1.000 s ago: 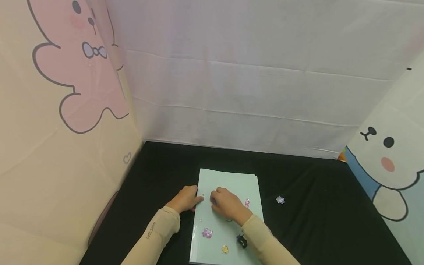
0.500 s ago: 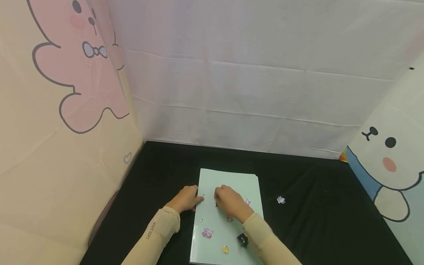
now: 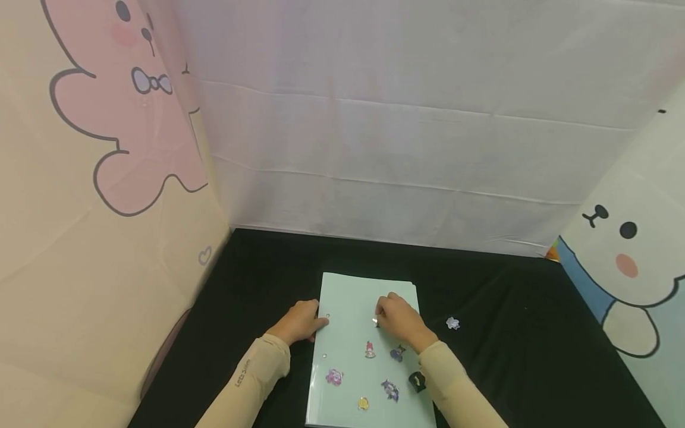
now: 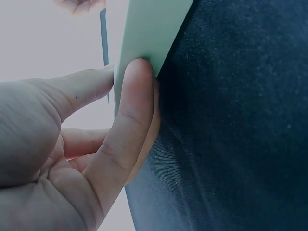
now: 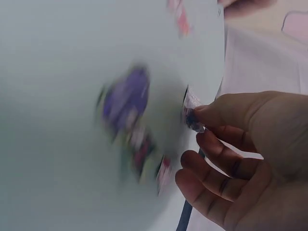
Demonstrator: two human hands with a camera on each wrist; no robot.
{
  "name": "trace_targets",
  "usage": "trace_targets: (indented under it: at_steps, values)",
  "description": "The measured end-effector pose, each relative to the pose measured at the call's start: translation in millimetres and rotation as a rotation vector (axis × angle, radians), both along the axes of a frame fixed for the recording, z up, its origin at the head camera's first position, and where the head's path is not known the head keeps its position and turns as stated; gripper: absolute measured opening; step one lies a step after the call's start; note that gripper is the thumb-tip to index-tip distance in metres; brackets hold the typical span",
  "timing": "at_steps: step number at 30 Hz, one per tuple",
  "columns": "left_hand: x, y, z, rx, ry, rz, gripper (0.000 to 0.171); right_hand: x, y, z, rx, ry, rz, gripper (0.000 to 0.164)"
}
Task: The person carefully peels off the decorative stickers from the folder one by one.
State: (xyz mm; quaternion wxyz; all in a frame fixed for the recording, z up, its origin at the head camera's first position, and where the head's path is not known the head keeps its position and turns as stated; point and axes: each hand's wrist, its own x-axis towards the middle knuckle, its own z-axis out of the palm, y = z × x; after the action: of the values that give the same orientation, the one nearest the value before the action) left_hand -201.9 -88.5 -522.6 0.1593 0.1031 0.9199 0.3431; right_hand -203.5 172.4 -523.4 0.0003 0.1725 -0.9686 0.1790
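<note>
A pale mint-green folder (image 3: 348, 291) lies on the black cloth. My left hand (image 3: 299, 321) grips its left edge, thumb on the top face and fingers against the spine (image 4: 149, 29). Over the right part of the cover, my right hand (image 3: 400, 322) pinches a small shiny sticker (image 5: 192, 113) between thumb and index finger. On the cover below that hand are a red-and-pink figure sticker (image 3: 370, 349) and a purple figure sticker (image 3: 397, 353). Nearer the front are another purple sticker (image 3: 390, 390), a pink-purple one (image 3: 334, 377) and a yellow one (image 3: 363, 403).
One pale purple sticker (image 3: 452, 323) lies on the black cloth (image 3: 497, 345) right of the folder. A small black device (image 3: 417, 381) sits at the right sleeve. White hanging cloth (image 3: 374, 148) closes off the back, with printed cartoon sheets at both sides.
My right hand has moved right across the cover with the small sticker, uncovering the red-and-pink and purple stickers. A pink sticker farther right is now hidden behind it. The left hand stays on the folder.
</note>
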Motion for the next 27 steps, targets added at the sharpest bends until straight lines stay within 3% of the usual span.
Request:
trace_targets:
  at_steps: [6, 14, 27]
  values:
    - [-0.7, 0.4, -3.0, 0.0, -0.011, 0.008, 0.021, 3.4, 29.6, -0.7, -0.025, -0.075, -0.079, 0.009]
    - [-2.1, 0.9, -5.4, 0.0, -0.012, 0.002, 0.023, 12.3, 67.4, 5.4, -0.067, -0.093, -0.149, 0.006]
    - [-3.3, 0.9, -5.4, -0.012, -0.024, 0.005, 0.024, 40.1, 133.5, 9.8, -0.085, -0.174, -0.242, 0.006]
